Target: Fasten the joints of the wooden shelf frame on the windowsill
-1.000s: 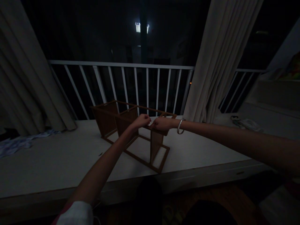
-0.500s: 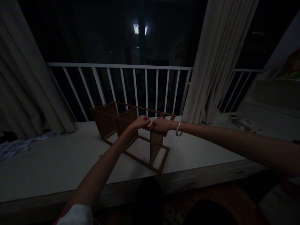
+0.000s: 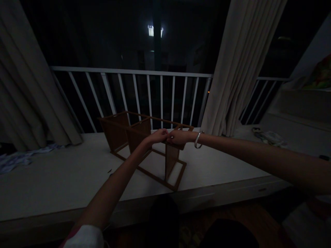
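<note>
A brown wooden shelf rack (image 3: 139, 144) lies on its side on the pale window ledge, its frame bars and shelf panels showing. My left hand (image 3: 159, 136) is at the rack's upper front bar near its right end, fingers bent and pinched together. Right beside it, my right hand (image 3: 179, 136) is curled at the same bar, with a silver bangle on the wrist. The fingertips of both hands meet closely. Whatever they pinch is too small and dark to make out.
White railings (image 3: 144, 73) stand behind the rack before a dark window. Beige curtains (image 3: 240, 69) hang on either side. Crumpled cloth (image 3: 20, 160) lies on the ledge (image 3: 64, 182) at left, more cloth (image 3: 270, 137) at right. A small dark object (image 3: 110, 171) lies near my left forearm.
My left fingers have shifted slightly right, closer to my right hand. My right hand and the rack stay nearly in place.
</note>
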### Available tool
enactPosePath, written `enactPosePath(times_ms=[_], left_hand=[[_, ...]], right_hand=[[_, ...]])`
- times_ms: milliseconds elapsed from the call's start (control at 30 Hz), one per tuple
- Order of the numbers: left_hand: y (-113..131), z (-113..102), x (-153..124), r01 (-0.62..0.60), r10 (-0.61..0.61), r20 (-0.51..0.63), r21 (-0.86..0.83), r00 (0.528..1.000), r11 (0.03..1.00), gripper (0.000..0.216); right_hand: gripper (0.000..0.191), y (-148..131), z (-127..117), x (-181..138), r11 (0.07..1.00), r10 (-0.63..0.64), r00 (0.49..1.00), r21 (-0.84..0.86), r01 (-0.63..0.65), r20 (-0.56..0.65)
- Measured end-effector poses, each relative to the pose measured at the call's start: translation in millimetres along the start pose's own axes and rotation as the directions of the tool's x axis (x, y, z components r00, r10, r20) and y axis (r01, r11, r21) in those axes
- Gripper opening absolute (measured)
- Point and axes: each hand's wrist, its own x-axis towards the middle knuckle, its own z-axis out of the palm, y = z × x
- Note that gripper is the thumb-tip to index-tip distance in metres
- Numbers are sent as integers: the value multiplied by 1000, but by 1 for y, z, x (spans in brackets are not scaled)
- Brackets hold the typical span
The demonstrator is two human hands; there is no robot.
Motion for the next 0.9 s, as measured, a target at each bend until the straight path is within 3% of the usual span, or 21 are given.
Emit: enactPosePath(times_ms=[133, 267, 433, 600, 900], left_hand=[[3, -2, -1, 44, -44, 0, -31, 999, 999, 10], [9, -4, -7, 63, -64, -31, -15, 997, 998, 20], [13, -3, -20, -48, 49, -128, 9, 991, 999, 22], [10, 5, -33, -173, 181, -229, 54, 956, 983, 19], [12, 22, -47, -227, 273, -337, 170, 901, 959, 15]], right_hand=[[27, 1, -2, 2, 995, -14, 997, 95, 8, 71], [29, 3, 1, 4, 996, -81, 997, 25, 81, 2], [30, 13, 9, 8, 973, -220, 974, -84, 215, -56], [31, 24, 10, 9, 939, -335, 941, 69, 338, -45], [57, 65, 11, 3, 920, -221, 973, 317, 229, -62]])
